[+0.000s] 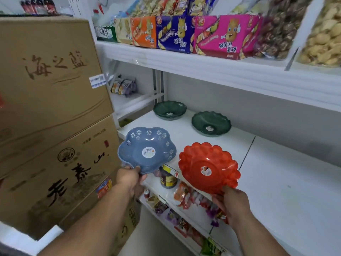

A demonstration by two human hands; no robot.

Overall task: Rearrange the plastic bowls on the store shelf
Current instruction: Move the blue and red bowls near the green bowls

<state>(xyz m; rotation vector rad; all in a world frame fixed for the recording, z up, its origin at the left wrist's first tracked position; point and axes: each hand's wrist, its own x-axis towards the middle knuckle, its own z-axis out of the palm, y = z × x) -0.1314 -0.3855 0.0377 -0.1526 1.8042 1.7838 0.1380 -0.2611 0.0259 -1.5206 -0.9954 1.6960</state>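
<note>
Two bowls (190, 117) on shelf (276, 172) behind two hand-held bowls (177, 159); cartons (51, 108) left.

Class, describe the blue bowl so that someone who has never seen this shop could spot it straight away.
Find the white middle shelf below the row of snack boxes. At its front left corner, beside the stacked cartons, the left hand holds the blue bowl by its near rim. Unlike the red bowl and two green bowls, it has white flower patterns.
</note>
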